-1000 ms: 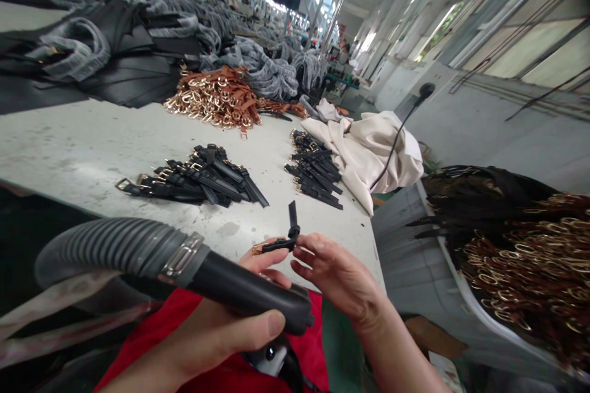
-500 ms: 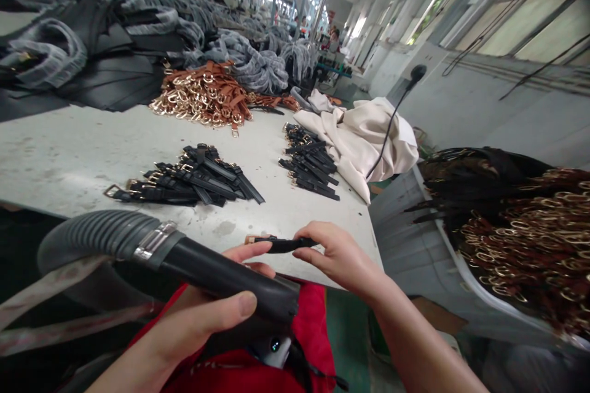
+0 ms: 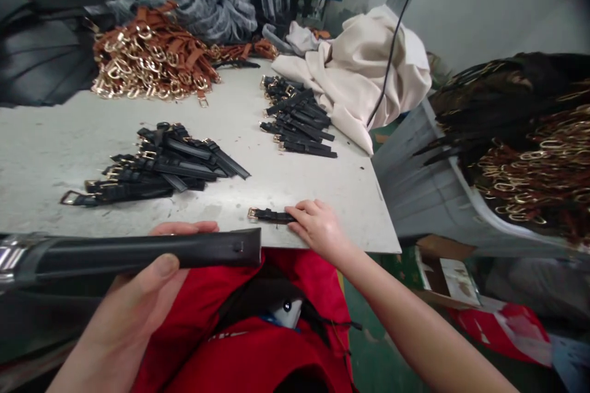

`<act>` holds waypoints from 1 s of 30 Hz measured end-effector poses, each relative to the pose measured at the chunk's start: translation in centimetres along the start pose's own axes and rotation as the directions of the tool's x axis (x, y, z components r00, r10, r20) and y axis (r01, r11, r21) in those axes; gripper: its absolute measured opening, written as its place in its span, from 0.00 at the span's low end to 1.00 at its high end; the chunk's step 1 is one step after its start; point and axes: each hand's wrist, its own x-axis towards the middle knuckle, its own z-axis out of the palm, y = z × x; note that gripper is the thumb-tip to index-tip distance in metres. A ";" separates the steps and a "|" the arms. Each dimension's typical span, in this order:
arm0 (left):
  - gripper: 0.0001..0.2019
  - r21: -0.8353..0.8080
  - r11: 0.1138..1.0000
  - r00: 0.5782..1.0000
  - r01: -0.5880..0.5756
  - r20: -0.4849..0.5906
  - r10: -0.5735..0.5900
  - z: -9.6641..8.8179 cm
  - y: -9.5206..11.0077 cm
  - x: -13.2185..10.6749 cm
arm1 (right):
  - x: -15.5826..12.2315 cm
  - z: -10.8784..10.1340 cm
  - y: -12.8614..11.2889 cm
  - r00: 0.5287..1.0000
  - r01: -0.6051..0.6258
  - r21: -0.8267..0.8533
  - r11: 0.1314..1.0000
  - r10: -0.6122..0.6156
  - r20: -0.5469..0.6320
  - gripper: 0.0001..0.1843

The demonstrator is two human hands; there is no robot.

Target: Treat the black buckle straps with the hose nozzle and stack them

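Clearly, black strap (image 3: 271, 215) lies flat, gold-buckled.

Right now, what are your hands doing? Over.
Left hand grips nozzle. Right hand on end of strap, grip unclear. Strap flat on table, near front edge. Strap piles farther back, apart from both.

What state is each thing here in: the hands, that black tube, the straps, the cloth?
Left hand: closed around the nozzle.
Nozzle: held level, off the table.
Right hand: fingers resting on the strap.
Strap: flat on the table, alone.
Near pile: black straps, loosely stacked.
Far pile: black straps, stacked.
Brown straps: heaped.
Cloth: crumpled at the table's edge.
Bin: full of straps.
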 end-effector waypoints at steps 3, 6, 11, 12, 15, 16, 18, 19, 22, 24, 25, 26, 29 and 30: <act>0.14 -0.046 0.999 1.000 0.015 0.023 -0.014 0.9 -1.0 1.6 | -0.1 -0.1 0.4 1.000 -0.014 0.129 0.991 0.016 -0.014 0.18; 0.16 -0.040 0.999 1.000 -0.006 0.012 0.007 3.1 -2.0 2.9 | -0.1 -0.2 0.4 0.999 -0.038 0.193 0.980 0.040 -0.006 0.18; 0.14 0.077 0.996 0.999 -0.042 0.020 0.040 5.3 -1.8 4.5 | -0.1 0.0 0.2 0.998 -0.049 0.187 0.981 0.053 -0.017 0.18; 0.14 0.088 0.995 0.999 -0.054 0.013 0.053 5.4 -1.6 4.7 | -0.1 0.1 0.2 0.998 -0.046 0.186 0.981 0.051 -0.023 0.17; 0.13 0.124 0.988 0.996 -0.090 0.026 0.087 5.8 -1.1 4.9 | -0.1 0.2 0.2 0.999 -0.037 0.192 0.981 0.044 -0.031 0.17; 0.12 0.142 0.985 0.995 -0.097 0.053 0.090 5.9 -1.1 4.9 | -0.1 0.3 0.2 0.999 -0.037 0.192 0.981 0.044 -0.031 0.17; 0.12 0.161 0.983 0.992 -0.091 0.099 0.076 6.1 -1.3 5.0 | -0.1 0.3 0.2 0.999 -0.040 0.190 0.981 0.046 -0.029 0.16; 0.12 0.154 0.985 0.993 -0.079 0.101 0.064 6.0 -1.3 5.1 | 0.0 0.3 0.2 0.998 -0.043 0.190 0.981 0.049 -0.027 0.16; 0.14 0.105 0.994 0.999 -0.033 0.011 0.032 4.6 -0.6 5.3 | 0.0 0.2 0.2 0.998 -0.046 0.206 0.977 0.052 -0.023 0.16; 0.14 0.087 0.995 0.997 -0.050 -0.053 0.055 3.4 0.2 5.2 | 0.0 0.2 0.2 0.997 -0.062 0.232 0.971 0.071 -0.030 0.15; 0.14 0.088 0.994 0.995 -0.072 -0.067 0.078 3.1 0.5 5.1 | 0.0 0.2 0.2 0.996 -0.073 0.247 0.966 0.084 -0.033 0.15; 0.14 0.098 0.991 0.993 -0.093 -0.067 0.100 2.9 0.5 4.9 | 0.0 0.2 0.3 0.995 -0.084 0.262 0.961 0.096 -0.034 0.13; 0.14 0.136 0.981 0.990 -0.137 -0.024 0.141 4.0 -0.4 4.6 | 0.0 0.3 0.6 0.995 -0.085 0.290 0.953 0.095 -0.023 0.09; 0.14 0.134 0.979 0.988 -0.154 -0.011 0.157 4.6 -0.9 4.7 | 0.1 0.3 0.6 0.996 -0.080 0.290 0.954 0.088 -0.017 0.08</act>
